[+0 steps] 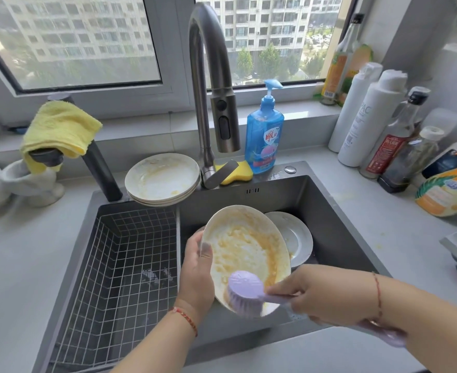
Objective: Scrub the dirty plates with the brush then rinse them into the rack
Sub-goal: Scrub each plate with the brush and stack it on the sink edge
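Note:
My left hand point(197, 273) grips the left rim of a white plate point(243, 243) smeared with yellow food, tilted above the sink point(329, 211). My right hand point(316, 294) holds the handle of a lilac brush point(245, 293), whose bristle head presses on the plate's lower part. Another dirty plate point(298, 238) lies in the sink behind it. A stack of dirty plates point(162, 179) sits on the sink's back ledge. The wire rack point(125, 265) fills the sink's left side and holds no plates.
The faucet point(208, 84) arches over the sink, with a blue soap bottle point(264, 133) and a yellow sponge point(238, 175) beside it. Several bottles point(378, 119) crowd the right counter. A yellow cloth point(60, 129) hangs on a second tap at left.

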Demonstrator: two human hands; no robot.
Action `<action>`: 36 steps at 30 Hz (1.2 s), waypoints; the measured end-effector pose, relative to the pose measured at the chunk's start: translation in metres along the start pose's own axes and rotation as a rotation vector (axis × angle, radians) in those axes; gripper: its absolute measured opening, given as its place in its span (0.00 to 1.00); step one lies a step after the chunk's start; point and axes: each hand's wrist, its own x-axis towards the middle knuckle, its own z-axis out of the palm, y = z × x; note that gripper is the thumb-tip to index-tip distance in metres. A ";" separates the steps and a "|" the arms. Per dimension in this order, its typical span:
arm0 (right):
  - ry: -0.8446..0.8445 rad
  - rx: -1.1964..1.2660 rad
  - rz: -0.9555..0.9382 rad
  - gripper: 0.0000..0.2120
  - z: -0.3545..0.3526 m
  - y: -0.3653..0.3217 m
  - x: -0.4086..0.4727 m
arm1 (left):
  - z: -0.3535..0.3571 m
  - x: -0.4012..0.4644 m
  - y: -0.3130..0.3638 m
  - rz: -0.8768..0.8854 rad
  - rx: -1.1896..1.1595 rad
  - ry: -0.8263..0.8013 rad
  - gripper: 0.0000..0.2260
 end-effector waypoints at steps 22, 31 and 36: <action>0.067 -0.420 0.120 0.19 -0.007 -0.003 -0.003 | -0.003 0.014 0.002 -0.134 -0.093 0.058 0.12; 0.485 -0.266 0.060 0.23 0.003 -0.017 0.054 | 0.010 0.009 -0.005 -0.307 -0.202 -0.106 0.21; 0.703 -0.439 0.256 0.20 0.000 0.011 0.052 | 0.006 0.014 -0.001 -0.262 -0.157 -0.035 0.14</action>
